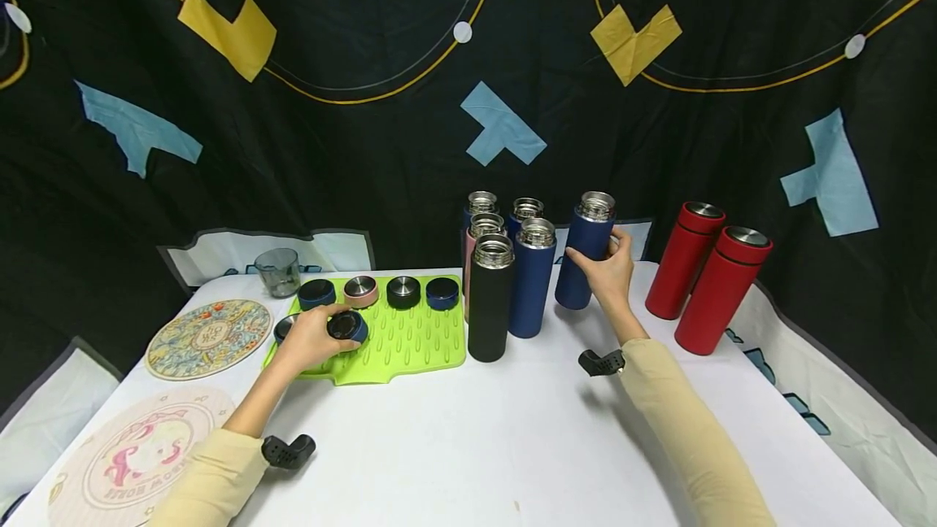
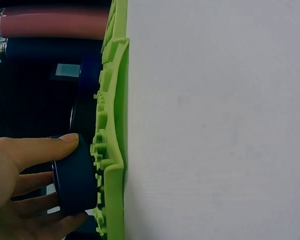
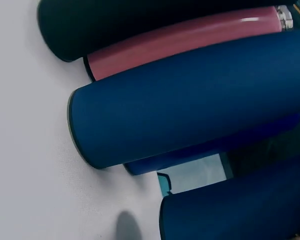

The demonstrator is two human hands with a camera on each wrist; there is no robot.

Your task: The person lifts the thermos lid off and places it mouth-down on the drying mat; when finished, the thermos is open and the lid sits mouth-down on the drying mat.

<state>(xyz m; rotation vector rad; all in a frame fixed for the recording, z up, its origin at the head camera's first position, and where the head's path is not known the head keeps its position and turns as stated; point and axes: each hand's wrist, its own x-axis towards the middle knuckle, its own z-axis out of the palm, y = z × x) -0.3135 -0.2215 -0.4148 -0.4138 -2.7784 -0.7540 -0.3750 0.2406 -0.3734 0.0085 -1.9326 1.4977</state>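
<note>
My left hand (image 1: 311,340) grips a dark blue bottle lid (image 1: 347,326) by its sides, over the green drying mat (image 1: 428,348). In the left wrist view, thumb and fingers curl round that lid (image 2: 76,175), low against the mat's studs. Another lid (image 1: 284,327) is partly hidden behind this hand. Along the mat's back sit a blue lid (image 1: 316,293), a pink lid (image 1: 361,291), a black lid (image 1: 403,292) and a second blue lid (image 1: 442,293). My right hand (image 1: 609,271) holds a lidless, nearly upright blue thermos bottle (image 1: 583,254) around its side.
Lidless bottles cluster mid-table: black (image 1: 489,307), blue (image 1: 533,283), pink (image 3: 190,42) and more blue ones behind. Two capped red bottles (image 1: 721,295) stand at right. A glass (image 1: 278,273), a patterned round mat (image 1: 208,340) and a pink round mat (image 1: 146,454) are at left.
</note>
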